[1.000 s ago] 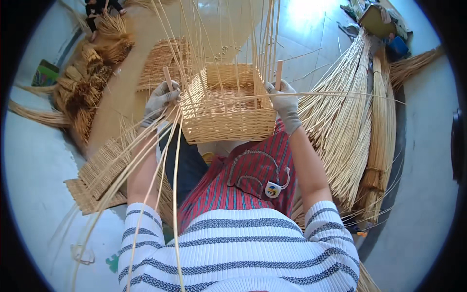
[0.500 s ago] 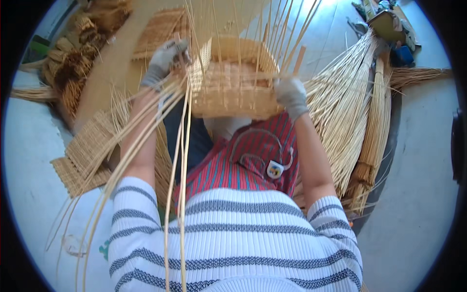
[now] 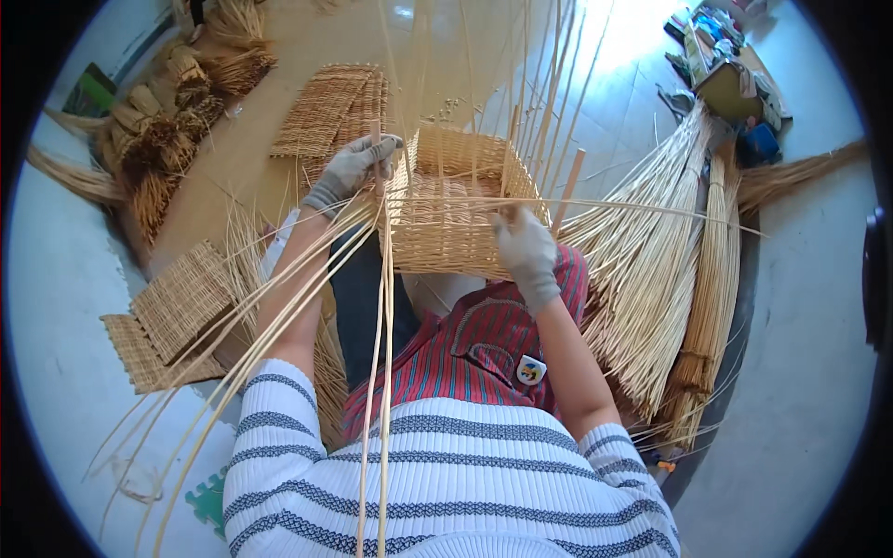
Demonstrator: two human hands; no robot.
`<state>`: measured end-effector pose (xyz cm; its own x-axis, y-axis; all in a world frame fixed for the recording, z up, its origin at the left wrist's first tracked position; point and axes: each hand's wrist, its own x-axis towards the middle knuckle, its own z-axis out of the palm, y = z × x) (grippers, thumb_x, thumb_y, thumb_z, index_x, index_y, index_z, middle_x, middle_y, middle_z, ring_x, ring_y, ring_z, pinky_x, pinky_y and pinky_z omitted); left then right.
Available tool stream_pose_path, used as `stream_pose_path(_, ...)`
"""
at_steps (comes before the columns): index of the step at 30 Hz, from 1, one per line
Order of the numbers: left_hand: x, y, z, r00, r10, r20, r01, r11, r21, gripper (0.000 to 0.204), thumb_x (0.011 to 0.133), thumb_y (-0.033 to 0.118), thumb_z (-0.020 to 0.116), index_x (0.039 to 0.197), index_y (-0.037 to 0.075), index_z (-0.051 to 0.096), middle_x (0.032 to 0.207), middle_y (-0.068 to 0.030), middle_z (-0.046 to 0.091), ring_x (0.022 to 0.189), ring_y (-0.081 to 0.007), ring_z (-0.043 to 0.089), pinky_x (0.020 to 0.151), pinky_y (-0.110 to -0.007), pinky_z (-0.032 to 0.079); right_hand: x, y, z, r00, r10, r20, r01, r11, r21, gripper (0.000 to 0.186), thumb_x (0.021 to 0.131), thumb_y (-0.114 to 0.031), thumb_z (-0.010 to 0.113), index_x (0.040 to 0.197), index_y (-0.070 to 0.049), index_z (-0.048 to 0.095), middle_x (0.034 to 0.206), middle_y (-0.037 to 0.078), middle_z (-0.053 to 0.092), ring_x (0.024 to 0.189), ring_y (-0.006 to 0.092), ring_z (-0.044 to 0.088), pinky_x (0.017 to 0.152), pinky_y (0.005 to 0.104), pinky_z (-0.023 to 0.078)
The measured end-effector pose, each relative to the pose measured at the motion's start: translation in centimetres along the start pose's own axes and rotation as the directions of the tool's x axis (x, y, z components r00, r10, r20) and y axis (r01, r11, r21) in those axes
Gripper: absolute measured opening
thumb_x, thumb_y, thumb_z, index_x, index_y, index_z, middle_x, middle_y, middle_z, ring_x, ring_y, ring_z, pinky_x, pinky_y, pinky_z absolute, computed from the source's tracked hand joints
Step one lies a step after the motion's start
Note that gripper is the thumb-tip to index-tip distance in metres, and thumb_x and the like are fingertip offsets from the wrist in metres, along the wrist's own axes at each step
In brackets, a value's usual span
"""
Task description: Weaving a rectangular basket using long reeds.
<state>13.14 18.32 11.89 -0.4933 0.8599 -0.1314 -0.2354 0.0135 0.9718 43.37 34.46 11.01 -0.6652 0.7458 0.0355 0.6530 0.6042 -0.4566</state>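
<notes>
My gloved left hand (image 3: 361,167) is closed on an upright wooden stick (image 3: 376,130) at the left side of a rectangular woven basket (image 3: 451,251), with several long pale canes (image 3: 298,298) fanning down from beside it. My gloved right hand (image 3: 523,246) has its fingers closed on a horizontal cane strand (image 3: 628,206) at the basket's front right, left of a second wooden stick (image 3: 572,167). Tall thin uprights rise from the basket. The tips of my right fingers are partly hidden.
Flat woven panels (image 3: 316,112) lie behind the basket, more (image 3: 181,298) at lower left. Dried fibre bundles (image 3: 181,126) lie at upper left. Long pale cane bundles (image 3: 633,288) lean at right, below a cluttered box (image 3: 726,93) and blue container (image 3: 758,141).
My right hand has left the right wooden stick and moved inward to the basket's front strand. My left hand still grips the left stick and appears farther right in view.
</notes>
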Motion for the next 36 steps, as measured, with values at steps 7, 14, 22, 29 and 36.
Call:
stream_pose_path(7,0.7,1.6,0.6,0.999,0.040,-0.029,-0.040,0.999,0.002,0.028,0.094,0.028,0.073,0.113,0.008,0.067,0.079,0.0010,0.065,0.070,-0.0108,0.062,0.063,-0.025,0.051,4.1,1.4,4.1,0.998,-0.055,-0.044,0.052,0.996,-0.075,0.042,0.096,-0.035,0.049,0.082,-0.004,0.074,0.080,0.021,0.072,0.082,0.0418,0.071,0.076,0.0517,0.057)
stream_pose_path(14,0.8,0.4,-1.8,0.998,0.039,0.046,-0.038,0.999,-0.020,0.030,0.096,0.025,0.071,0.119,0.007,0.065,0.088,0.0015,0.064,0.075,-0.0115,0.064,0.069,-0.028,0.057,4.4,1.2,4.8,0.993,-0.097,-0.066,0.092,0.993,-0.080,0.044,0.096,-0.037,0.049,0.080,-0.004,0.073,0.079,0.023,0.071,0.080,0.0444,0.071,0.076,0.0541,0.057)
stream_pose_path(22,-1.1,1.4,0.1,0.999,-0.007,0.044,0.008,0.999,-0.039,0.032,0.098,0.027,0.068,0.119,0.004,0.066,0.088,-0.0009,0.064,0.079,-0.0122,0.063,0.064,-0.026,0.055,3.4,-6.8,-7.8,0.797,-0.598,0.085,0.584,0.727,-0.362,0.026,0.089,-0.030,0.065,0.106,-0.010,0.065,0.087,0.013,0.073,0.093,0.0288,0.072,0.080,0.0374,0.058)
stream_pose_path(29,-0.4,1.3,0.7,1.000,0.007,0.002,-0.007,1.000,-0.017,0.031,0.096,0.031,0.071,0.111,0.003,0.066,0.089,-0.0024,0.066,0.080,-0.0123,0.063,0.072,-0.026,0.053,13.6,-7.6,-8.3,0.397,-0.697,0.598,0.843,0.020,-0.537,0.027,0.086,-0.039,0.068,0.076,-0.015,0.075,0.078,0.007,0.072,0.090,0.0279,0.070,0.080,0.0421,0.052)
stream_pose_path(36,0.1,0.7,-0.6,0.999,-0.011,0.038,0.011,1.000,0.005,0.030,0.097,0.026,0.070,0.116,0.004,0.066,0.091,-0.0026,0.064,0.081,-0.0128,0.063,0.074,-0.026,0.053,11.7,-7.4,-8.7,0.855,-0.297,0.425,0.515,0.577,-0.634,0.044,0.085,-0.058,0.066,0.094,-0.016,0.075,0.092,0.009,0.073,0.094,0.0255,0.071,0.092,0.0420,0.050)
